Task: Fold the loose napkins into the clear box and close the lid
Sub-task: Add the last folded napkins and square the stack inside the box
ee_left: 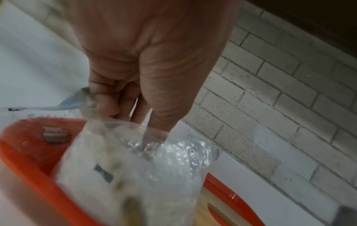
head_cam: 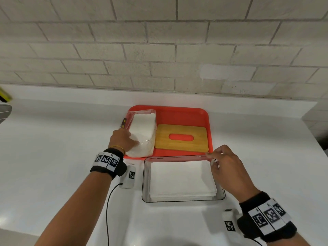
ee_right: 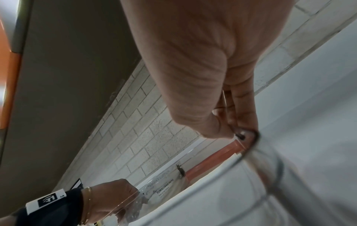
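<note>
While the lid waits on the tray, both hands are busy at once, so here is where it could slip:

Left hand: left hand [head_cam: 123,139] has its fingers curled into the open mouth of the plastic napkin pack [head_cam: 142,132], thumb outside, pinching the film; the left wrist view is blurred, so I cannot tell whether any napkin is caught in that pinch or only plastic.

Right hand: right hand [head_cam: 225,167] pinches the far right corner of the clear box [head_cam: 145,181], thumb and fingertip pressed together on the rim, steadying it.

Napkins: 1 flat white stack [head_cam: 182,180] lies inside the clear box, near the person on the counter [head_cam: 62,139]; the rest sit in the pack on the red tray [head_cam: 186,114].

Lid: bamboo lid [head_cam: 182,138] with its oval slot lies flat on the tray, just beside the pack, well short of closing anything.

Risk 1: pulling from the pack may drag the whole bag off the tray, since nothing holds it down.

Risk 2: thin film can tear or bunch, and several napkins may come out crumpled instead of 1 clean sheet.

Risk 3: the stack looks close to the box rim, in my judgement; more layers could stop the lid seating flat.

Risk 4: letting go of the box corner too early may let the light box skate on the smooth counter.
</note>
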